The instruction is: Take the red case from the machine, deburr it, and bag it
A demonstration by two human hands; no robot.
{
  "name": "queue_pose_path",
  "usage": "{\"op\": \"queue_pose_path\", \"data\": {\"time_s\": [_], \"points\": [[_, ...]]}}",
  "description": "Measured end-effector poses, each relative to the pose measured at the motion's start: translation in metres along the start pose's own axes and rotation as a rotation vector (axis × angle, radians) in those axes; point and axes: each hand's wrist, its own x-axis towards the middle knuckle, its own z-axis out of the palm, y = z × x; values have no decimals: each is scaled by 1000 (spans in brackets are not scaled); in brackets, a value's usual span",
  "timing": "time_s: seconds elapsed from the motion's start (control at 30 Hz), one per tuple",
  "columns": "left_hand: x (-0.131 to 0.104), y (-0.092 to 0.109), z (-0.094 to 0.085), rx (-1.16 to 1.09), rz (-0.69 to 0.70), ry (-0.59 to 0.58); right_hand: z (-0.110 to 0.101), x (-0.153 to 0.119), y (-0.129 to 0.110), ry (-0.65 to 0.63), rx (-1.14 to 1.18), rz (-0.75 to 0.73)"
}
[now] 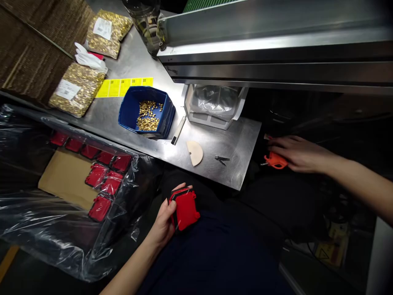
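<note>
My left hand [167, 217] grips a red and black part [186, 209] above my lap, thumb on its left edge and fingertips at its top. Out to the right, past the corner of the metal table, my right hand [291, 153] is wrapped over an orange tool [276, 160]; a metal tip points left from it. Some of its fingers are hidden in the dark. On the table near its corner lie small black nippers [222, 159] and a beige half-disc [195, 153]. A white-handled tool [178, 130] rests beside a blue bin [127, 107] holding small brass pieces.
A plastic-lined box [66, 176] at the left holds several red parts on cardboard. Behind are bags of brass pieces [80, 88], yellow labels [125, 87] and a grey tray [211, 120] with plastic bags. A metal beam [270, 51] crosses the upper right.
</note>
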Motion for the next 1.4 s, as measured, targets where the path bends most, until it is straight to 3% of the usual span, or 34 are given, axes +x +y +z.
{"op": "queue_pose_path", "data": {"time_s": [0.07,0.2,0.33,0.47,0.57,0.63,0.8,0.93,1.0,1.07,1.17,1.27,1.33,1.4], "points": [[-1,-2,0,37,3,-4,-28,-4,-27,-101,130,-68],[-3,-11,-1,121,38,-33,-71,15,-120,-252,254,-160],[-8,-24,-7,154,22,-32,-77,48,-201,-301,191,-166],[-13,-29,-15,211,28,-45,-71,65,-237,-313,180,-127],[-17,-19,-17,236,0,-129,-76,62,-235,-342,189,-98],[-18,-5,-15,370,-19,-228,-86,52,-223,-347,185,-63],[-12,33,4,909,211,-376,-117,22,-193,-327,211,97],[-2,43,15,1083,210,-673,-133,16,-197,-367,176,70],[1,43,13,1090,189,-733,-136,17,-198,-377,215,56],[3,42,5,938,127,-696,-135,18,-193,-374,323,62],[4,33,-11,376,5,-620,-125,20,-177,-394,474,64],[5,21,-20,-121,4,-483,-108,21,-167,-425,584,18],[5,15,-16,-206,32,-312,-96,21,-170,-419,626,13],[5,14,-7,-48,46,-131,-88,17,-179,-383,616,63]]}}
